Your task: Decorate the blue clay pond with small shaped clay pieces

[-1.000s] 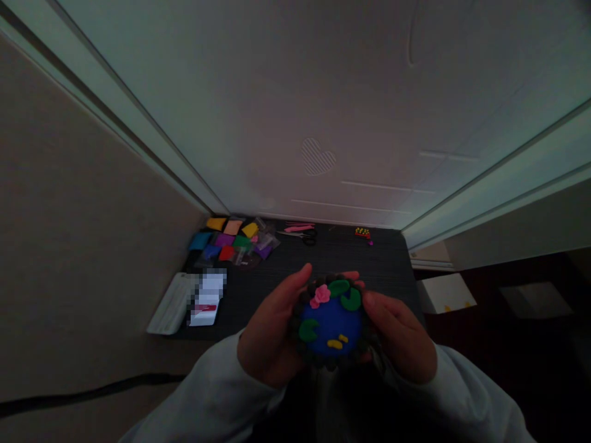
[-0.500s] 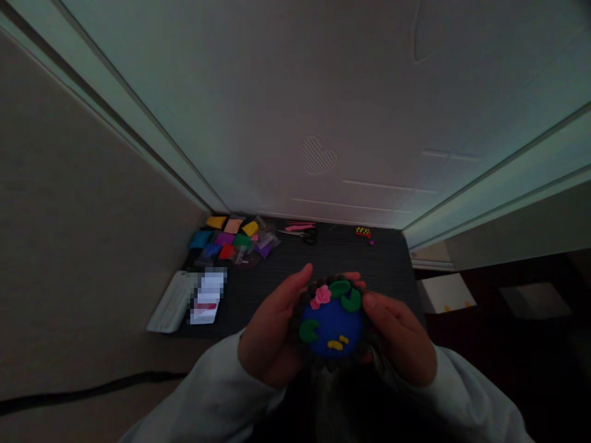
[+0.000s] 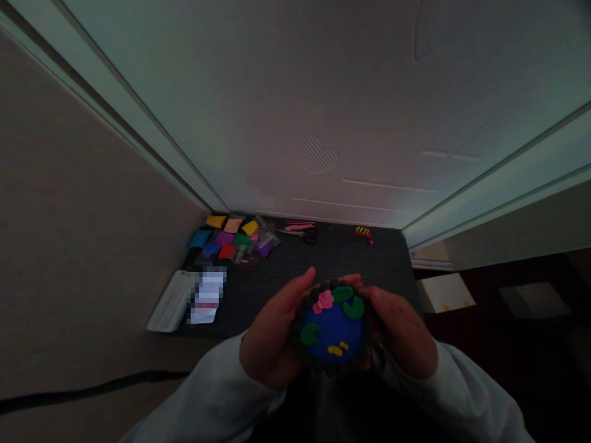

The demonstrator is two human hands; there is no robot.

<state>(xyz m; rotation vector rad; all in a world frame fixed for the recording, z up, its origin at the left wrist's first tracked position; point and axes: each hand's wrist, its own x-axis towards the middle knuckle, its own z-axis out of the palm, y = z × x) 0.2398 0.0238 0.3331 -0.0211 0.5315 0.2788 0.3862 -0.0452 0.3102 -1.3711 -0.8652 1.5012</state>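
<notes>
Between my two hands is a round clay lily pond model (image 3: 330, 329), its blue face turned up toward me. Dark bead-like lumps ring its edge. On the blue lie green lily pads (image 3: 353, 307), a pink flower (image 3: 325, 299) and small yellow pieces (image 3: 335, 351). My left hand (image 3: 277, 335) cups the left side and reaches underneath, thumb pointing up beside the rim. My right hand (image 3: 401, 326) grips the right side, its thumb at the upper right rim. The fingers beneath the model are mostly hidden.
On the dark table (image 3: 258, 295) lie several colored clay packets (image 3: 225, 239), scissors (image 3: 307, 234), pink tools (image 3: 300, 227) and a small red and yellow piece (image 3: 362, 232). A phone (image 3: 209, 295) sits at the left on white packaging (image 3: 173, 301). A white panel (image 3: 277, 92) rises behind.
The pond model has shifted slightly down and tilted a little in my hands. My right thumb has moved slightly up and right along the rim. The things on the table stay put.
</notes>
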